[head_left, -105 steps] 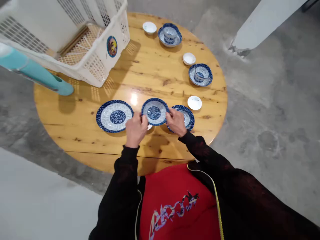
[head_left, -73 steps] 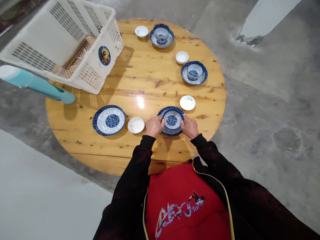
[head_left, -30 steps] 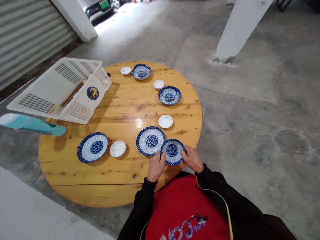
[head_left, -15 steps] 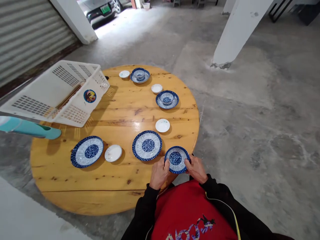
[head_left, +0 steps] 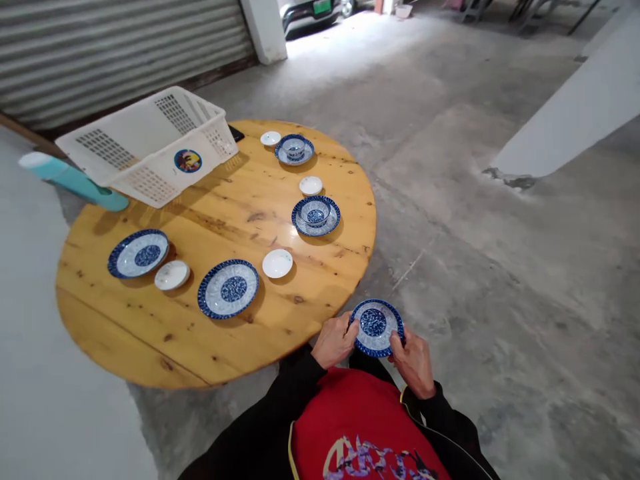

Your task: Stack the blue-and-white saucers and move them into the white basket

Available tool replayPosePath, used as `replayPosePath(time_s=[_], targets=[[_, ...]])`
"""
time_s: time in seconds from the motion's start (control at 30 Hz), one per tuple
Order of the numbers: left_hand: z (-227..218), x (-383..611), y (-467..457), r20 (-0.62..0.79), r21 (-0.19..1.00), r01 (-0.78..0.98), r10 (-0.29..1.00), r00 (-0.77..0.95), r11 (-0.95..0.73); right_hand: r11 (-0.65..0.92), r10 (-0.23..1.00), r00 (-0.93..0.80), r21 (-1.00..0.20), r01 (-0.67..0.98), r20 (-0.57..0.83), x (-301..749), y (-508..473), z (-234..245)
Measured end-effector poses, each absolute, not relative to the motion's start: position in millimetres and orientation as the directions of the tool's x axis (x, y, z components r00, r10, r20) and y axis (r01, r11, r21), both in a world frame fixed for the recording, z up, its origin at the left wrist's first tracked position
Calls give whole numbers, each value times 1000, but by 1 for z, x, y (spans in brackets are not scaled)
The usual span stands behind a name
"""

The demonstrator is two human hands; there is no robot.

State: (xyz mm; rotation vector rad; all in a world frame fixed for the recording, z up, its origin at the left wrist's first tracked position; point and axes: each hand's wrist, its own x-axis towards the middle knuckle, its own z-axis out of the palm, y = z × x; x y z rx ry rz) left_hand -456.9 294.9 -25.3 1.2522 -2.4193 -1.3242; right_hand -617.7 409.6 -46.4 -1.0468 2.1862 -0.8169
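A blue-and-white patterned bowl (head_left: 376, 327) is between my hands, just past the table's near right edge. My left hand (head_left: 336, 340) grips its left rim, with the thumb over the edge. On the opposite rim is my right hand (head_left: 414, 360), closed the same way; the fingers underneath are hidden. Nearest on the table lies a blue-rimmed plate (head_left: 229, 289), with a small white dish (head_left: 277, 264) beside it. Farther left are another blue-rimmed plate (head_left: 139, 254) and white dish (head_left: 172, 275).
On the round wooden table (head_left: 200, 347), two more plates carry bowls: a nearer bowl (head_left: 315, 213) and a farther bowl (head_left: 294, 149). White dishes (head_left: 311, 185) sit near them. A white plastic basket (head_left: 160, 170) and a turquoise container (head_left: 83, 185) stand at left. A pillar (head_left: 565, 127) rises at right.
My view has turned right, so the table and its dishes appear farther left. The bowl, still in both hands, is now beyond the table edge.
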Motion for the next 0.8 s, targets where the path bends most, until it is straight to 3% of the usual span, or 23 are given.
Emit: replayPosePath(time_s=[0.17, 0.43, 0.8], targets=[[-15, -514, 301, -338, 749, -631, -704, -625, 200, 483, -849, -441, -768, -421, -292, -684, 411, -47], [-8, -554, 263, -271, 716, -674, -817, -509, 182, 399, -892, -377, -825, -400, -249, -727, 349, -41], [0, -568, 153, -137, 725, -687, -970, -198, 38, 119, -992, -40, -772, -624, -121, -761, 165, -16]])
